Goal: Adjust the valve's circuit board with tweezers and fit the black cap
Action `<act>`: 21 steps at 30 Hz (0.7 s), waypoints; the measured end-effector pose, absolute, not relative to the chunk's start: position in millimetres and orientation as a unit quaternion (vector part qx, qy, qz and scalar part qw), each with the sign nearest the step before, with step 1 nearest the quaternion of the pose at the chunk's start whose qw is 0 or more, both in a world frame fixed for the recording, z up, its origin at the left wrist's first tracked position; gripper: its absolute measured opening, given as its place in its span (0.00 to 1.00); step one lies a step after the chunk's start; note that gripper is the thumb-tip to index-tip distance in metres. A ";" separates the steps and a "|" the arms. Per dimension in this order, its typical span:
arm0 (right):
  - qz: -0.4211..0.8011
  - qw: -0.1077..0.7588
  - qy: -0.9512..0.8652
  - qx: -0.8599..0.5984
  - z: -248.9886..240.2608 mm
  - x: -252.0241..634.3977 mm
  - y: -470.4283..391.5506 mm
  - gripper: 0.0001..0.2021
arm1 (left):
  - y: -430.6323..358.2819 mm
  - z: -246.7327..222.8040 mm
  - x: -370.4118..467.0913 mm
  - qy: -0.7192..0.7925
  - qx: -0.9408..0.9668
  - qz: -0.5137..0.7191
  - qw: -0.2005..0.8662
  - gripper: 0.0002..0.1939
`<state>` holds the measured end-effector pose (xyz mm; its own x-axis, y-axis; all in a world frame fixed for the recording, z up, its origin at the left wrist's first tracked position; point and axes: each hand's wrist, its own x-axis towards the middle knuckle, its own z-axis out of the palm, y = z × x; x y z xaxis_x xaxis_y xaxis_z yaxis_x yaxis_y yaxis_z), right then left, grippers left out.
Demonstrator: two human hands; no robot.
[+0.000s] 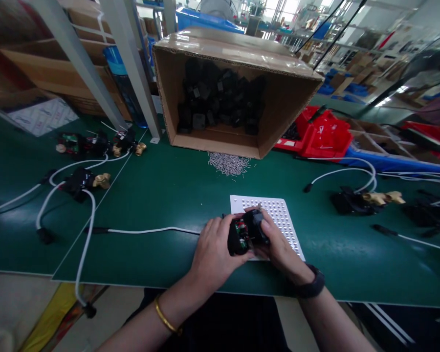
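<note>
My left hand (213,247) is wrapped round a black housing (236,239) whose open side shows a green circuit board with red wires. A white cable (146,230) runs from it leftward across the table. My right hand (281,244) grips a black cover (255,226) beside the housing, close against it or touching; I cannot tell which. Both hands are over a white perforated plate (278,215), which they partly hide.
A cardboard box (238,54) full of black parts lies on its side behind a pile of small screws (230,165). Cabled valve units with brass fittings (101,181) sit left, another valve unit (355,200) right. Red bins (326,137) stand back right; a metal post (139,73) rises back left.
</note>
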<state>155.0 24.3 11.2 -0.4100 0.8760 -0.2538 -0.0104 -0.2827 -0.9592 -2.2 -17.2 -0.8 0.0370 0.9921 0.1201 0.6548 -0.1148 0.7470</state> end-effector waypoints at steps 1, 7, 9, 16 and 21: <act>0.685 0.337 -0.481 -0.431 9.7 156.1 26.0 0.19 | -17.6 -0.2 -2.3 0.616 0.669 0.325 0.258 0.34; 0.693 0.316 -0.489 -0.425 -3.3 161.3 28.2 0.19 | -19.4 3.4 0.9 0.624 0.667 0.318 0.254 0.33; 0.630 0.308 -0.578 -0.417 -1.0 162.8 26.8 0.18 | -19.7 2.2 2.8 0.630 0.667 0.313 0.246 0.33; 0.415 0.229 -0.785 -0.398 10.5 153.7 20.9 0.19 | -18.0 -7.0 2.4 0.618 0.672 0.327 0.244 0.33; 0.340 0.161 -0.788 -0.487 16.6 137.4 12.4 0.23 | -20.4 -6.6 -1.8 0.604 0.665 0.364 0.246 0.34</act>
<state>137.4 12.4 16.6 -0.4743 0.8770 -0.0774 0.6580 0.2947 -0.6930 -1.8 -20.4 -6.6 0.0062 0.9824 0.1869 0.6243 -0.1498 0.7667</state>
